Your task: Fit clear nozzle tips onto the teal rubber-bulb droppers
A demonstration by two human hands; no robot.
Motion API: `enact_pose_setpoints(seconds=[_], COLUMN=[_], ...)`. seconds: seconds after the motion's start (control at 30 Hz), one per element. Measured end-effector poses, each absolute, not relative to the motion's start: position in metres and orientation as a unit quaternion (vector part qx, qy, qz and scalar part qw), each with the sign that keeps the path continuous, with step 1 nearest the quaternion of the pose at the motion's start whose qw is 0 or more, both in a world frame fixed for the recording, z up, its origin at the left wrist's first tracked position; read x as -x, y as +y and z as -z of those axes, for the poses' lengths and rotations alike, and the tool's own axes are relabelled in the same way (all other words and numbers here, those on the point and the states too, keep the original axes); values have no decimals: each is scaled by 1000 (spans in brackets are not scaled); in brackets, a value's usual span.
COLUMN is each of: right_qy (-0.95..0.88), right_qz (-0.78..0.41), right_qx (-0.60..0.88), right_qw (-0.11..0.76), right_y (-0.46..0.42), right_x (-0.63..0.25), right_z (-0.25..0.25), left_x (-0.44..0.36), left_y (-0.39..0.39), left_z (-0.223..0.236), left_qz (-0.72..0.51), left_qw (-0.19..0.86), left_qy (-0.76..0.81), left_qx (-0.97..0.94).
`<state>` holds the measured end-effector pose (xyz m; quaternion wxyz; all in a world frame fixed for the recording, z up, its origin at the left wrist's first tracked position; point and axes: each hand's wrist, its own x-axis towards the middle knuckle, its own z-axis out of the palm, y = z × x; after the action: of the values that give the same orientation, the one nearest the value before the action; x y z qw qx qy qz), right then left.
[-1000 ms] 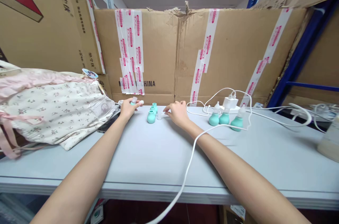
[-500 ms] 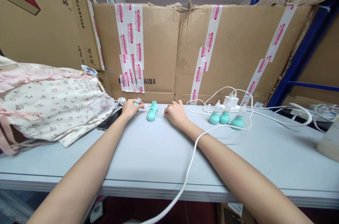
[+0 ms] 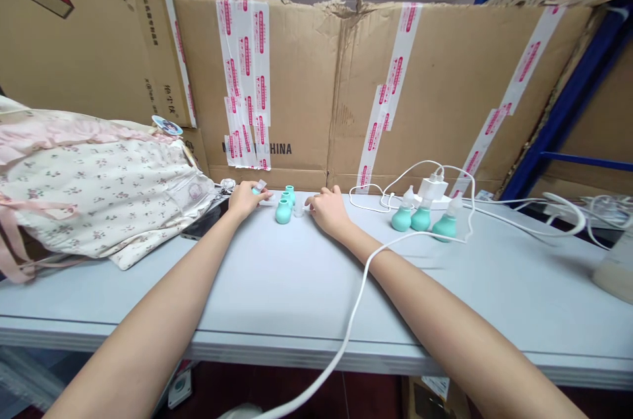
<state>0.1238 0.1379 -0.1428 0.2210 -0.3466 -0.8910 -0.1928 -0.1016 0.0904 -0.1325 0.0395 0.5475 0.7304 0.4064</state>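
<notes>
At the back of the table, my left hand (image 3: 243, 200) is closed around a small teal bulb (image 3: 256, 191) with a clear plastic piece (image 3: 262, 184), mostly hidden by the fingers. Just right of it, several open-necked teal bulbs (image 3: 283, 211) stand upright in a short row. Beside the front bulb is a small clear plastic cup-like part (image 3: 299, 209). My right hand (image 3: 328, 211) rests on the table right of that part, fingers curled and tips close to it. Whether the fingertips hold anything is too small to tell.
Three teal bulbs with clear pointed nozzles (image 3: 421, 214) stand at right, by a white charger (image 3: 433, 188). A white cable (image 3: 353, 313) crosses over my right forearm. A floral cloth bag (image 3: 99, 188) lies at left. Cardboard (image 3: 297, 76) walls the back.
The view has tilted down very slightly. My right index finger is a little more extended beside the clear part. My left hand keeps its hold on the bulb.
</notes>
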Motion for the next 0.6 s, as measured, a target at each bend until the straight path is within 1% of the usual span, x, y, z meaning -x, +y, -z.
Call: enact_pose_setpoints(seconds=[0.37,0.6], right_qy=[-883,-877], right_qz=[169,215], right_qx=[369,368], right_qw=[234,221], right_y=[137,134], right_x=[-130,-129], right_z=[132,134], left_x=[102,97], left_y=[91,92], left_z=[133,137], left_qz=[-394,-358], left_qw=[25,21], left_qy=[726,748], left_qx=[-563,-558])
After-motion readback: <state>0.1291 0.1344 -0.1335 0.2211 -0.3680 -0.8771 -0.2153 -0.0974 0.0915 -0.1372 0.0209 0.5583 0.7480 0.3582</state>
